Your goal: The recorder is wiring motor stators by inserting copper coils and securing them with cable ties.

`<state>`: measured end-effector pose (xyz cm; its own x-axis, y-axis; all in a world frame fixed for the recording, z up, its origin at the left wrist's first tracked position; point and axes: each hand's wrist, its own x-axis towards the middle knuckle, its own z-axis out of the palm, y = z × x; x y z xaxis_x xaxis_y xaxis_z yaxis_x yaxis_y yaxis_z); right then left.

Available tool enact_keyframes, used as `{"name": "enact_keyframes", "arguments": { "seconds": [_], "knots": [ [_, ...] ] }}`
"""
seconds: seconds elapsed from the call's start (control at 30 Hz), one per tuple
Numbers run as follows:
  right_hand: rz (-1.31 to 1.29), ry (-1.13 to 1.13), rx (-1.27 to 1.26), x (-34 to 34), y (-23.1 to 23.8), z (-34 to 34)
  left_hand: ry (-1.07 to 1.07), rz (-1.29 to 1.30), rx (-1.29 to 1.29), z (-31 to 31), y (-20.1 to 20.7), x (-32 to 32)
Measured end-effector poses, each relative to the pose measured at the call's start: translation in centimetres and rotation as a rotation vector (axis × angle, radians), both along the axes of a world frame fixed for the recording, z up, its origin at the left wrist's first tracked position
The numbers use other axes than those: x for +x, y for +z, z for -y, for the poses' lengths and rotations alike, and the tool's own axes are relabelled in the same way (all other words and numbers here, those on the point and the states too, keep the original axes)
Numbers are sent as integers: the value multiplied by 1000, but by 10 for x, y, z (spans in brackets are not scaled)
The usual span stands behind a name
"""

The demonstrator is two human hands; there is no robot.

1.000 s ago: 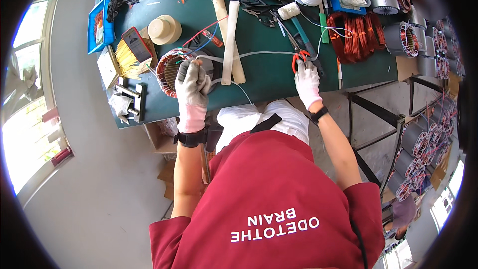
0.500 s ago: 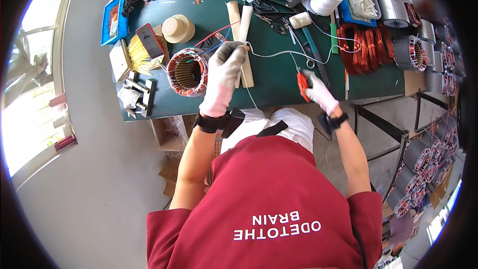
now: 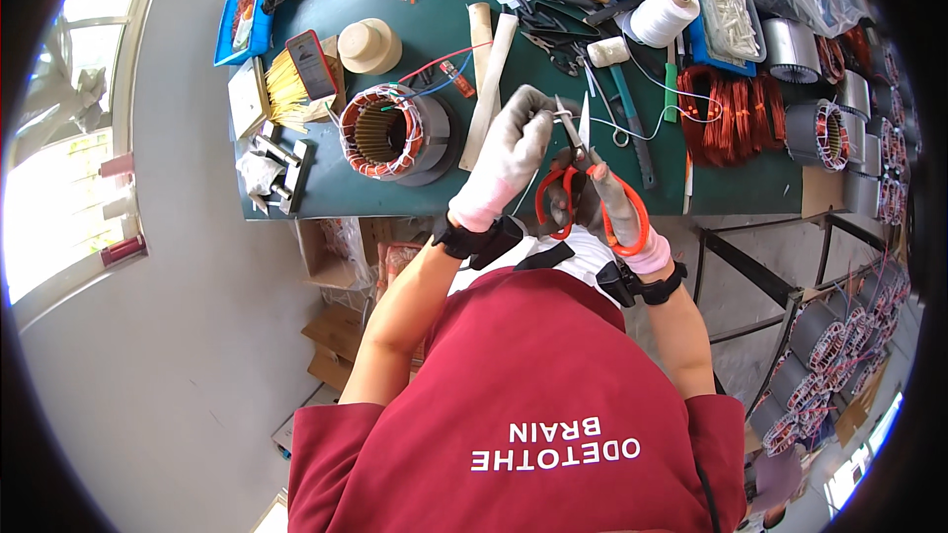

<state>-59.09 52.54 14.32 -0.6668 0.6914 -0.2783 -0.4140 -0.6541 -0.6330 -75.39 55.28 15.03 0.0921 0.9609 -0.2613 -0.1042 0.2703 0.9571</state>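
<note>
My left hand (image 3: 512, 140), in a grey and white glove, pinches a thin white cord (image 3: 701, 97) above the table's front edge. My right hand (image 3: 620, 205), gloved too, has its fingers in the red handles of a pair of scissors (image 3: 584, 126). Their blades are spread and point away from me, beside the left fingertips, where the cord passes. A loose length of cord hangs below the left hand. From the scissors the cord loops right toward a white spool (image 3: 664, 14). Left of my hands stands a motor stator (image 3: 428, 138) with orange windings and white lacing.
On the green table (image 3: 336, 163) lie two pale wooden strips (image 3: 491, 89), a beige cylinder (image 3: 369, 46), a phone (image 3: 311, 66) and a hammer (image 3: 629, 104). Copper coils (image 3: 729, 118) are at the right, beside more stators (image 3: 818, 130). Blue bins (image 3: 259, 30) stand at the left and back.
My right hand has moved left and up, bringing the scissors to the cord with blades now spread. My left hand has shifted right, still pinching the cord.
</note>
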Motion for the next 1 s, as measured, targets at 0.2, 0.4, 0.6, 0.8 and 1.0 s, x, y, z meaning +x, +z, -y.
{"name": "enact_keyframes", "arguments": {
  "seconds": [0.2, 0.4, 0.6, 0.8, 1.0],
  "knots": [
    [98, -102, -56, 1, 1, 1, -110, -369, 241, 6, 5, 14],
    [696, 0, 93, 19, -54, -11, 116, -746, 425, -9, -10, -24],
    [1803, 97, 1210, 32, -109, -27, 353, -748, 366, 16, 29, -84],
    [180, -98, 533, -70, 35, -9, 281, -392, 143, 69, 36, -49],
    [314, 51, 230, -92, 42, -2, 632, 202, 37, 76, 51, -54]
  ]
}}
